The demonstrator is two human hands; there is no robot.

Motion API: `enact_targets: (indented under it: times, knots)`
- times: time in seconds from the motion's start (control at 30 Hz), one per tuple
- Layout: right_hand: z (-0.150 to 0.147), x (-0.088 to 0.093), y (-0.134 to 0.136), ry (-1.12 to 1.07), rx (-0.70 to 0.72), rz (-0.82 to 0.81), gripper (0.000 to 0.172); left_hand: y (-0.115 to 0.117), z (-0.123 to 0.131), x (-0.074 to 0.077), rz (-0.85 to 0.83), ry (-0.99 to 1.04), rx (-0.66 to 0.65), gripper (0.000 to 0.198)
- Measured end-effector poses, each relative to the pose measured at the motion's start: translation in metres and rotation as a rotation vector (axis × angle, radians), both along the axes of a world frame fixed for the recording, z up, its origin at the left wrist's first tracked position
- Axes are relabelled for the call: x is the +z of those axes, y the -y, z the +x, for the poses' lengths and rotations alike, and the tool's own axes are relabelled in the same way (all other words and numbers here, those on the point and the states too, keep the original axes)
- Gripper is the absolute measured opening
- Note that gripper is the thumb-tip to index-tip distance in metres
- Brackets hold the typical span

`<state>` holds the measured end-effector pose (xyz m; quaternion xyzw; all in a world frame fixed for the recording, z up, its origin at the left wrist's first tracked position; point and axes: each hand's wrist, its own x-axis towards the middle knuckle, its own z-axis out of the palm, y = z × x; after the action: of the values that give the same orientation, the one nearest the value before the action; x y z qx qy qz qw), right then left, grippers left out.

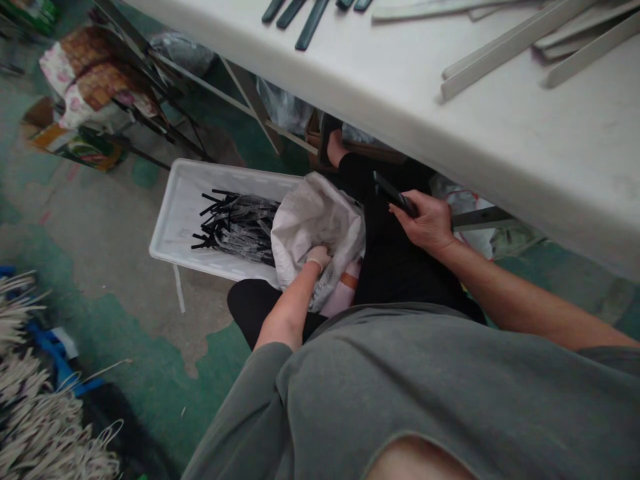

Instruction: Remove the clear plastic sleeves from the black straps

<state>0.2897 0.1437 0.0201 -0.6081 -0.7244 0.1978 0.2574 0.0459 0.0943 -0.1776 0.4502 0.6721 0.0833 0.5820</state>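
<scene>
My left hand (319, 257), with something pale like a glove on it, reaches into the mouth of a white woven sack (295, 220). Its fingertips are hidden among the folds, so their grip does not show. My right hand (425, 217) is closed around a few short black flat strips (395, 195), held above my dark trousers. The sack rests against the right end of a white plastic bin (167, 230). Inside that bin lie bundles of black strips (245, 230), some with a greyish look.
Above me runs a white tabletop (400, 87) bearing dark strips (313, 23) and long beige strips (510, 50). A stool with a patterned cushion (97, 73) and a cardboard box (75, 137) stand at upper left. Beige cord-like bundles (45, 413) lie at lower left.
</scene>
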Motion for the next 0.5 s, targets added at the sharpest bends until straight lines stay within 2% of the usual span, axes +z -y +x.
enact_targets:
  times: [0.13,0.27,0.33,0.5]
  knots:
    - [0.001,-0.002,0.0,0.013,0.014,0.005,0.019,0.0,-0.016,0.005,0.001,-0.065,-0.037,0.028]
    - [-0.001,-0.004,0.001,0.017,0.027,0.004,0.016,0.001,-0.033,0.018,0.039,-0.099,-0.042,0.019]
    - [-0.002,-0.003,0.002,0.026,0.041,0.013,0.015,-0.003,-0.03,0.021,0.095,-0.098,-0.013,0.01]
    - [-0.004,-0.001,0.002,0.024,0.091,0.043,0.015,-0.026,0.001,0.014,0.161,-0.021,0.097,0.045]
